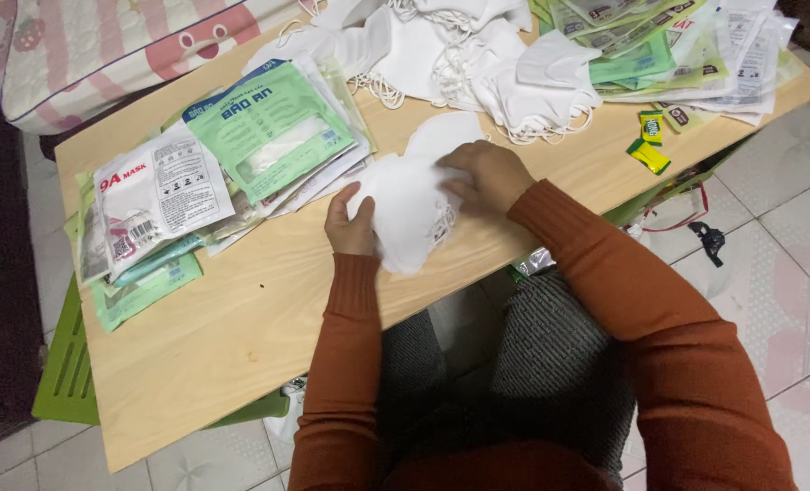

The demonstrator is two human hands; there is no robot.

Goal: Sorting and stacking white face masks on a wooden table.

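Head view. I look down on a pale wood-grain desk (241, 318) over a tiled floor (787, 227); a pink-striped quilt (105, 45) lies beyond its far corner. My left grip (350, 223) and right grip (487, 175) are both closed on a small stack of white masks (409, 200) between them, resting on the desk. Left of the left grip: flat green and white packets (214, 155), fanned. Beyond the right grip: loose white masks (459, 55), more green packets (659, 45), two small yellow-green sachets (649, 141).
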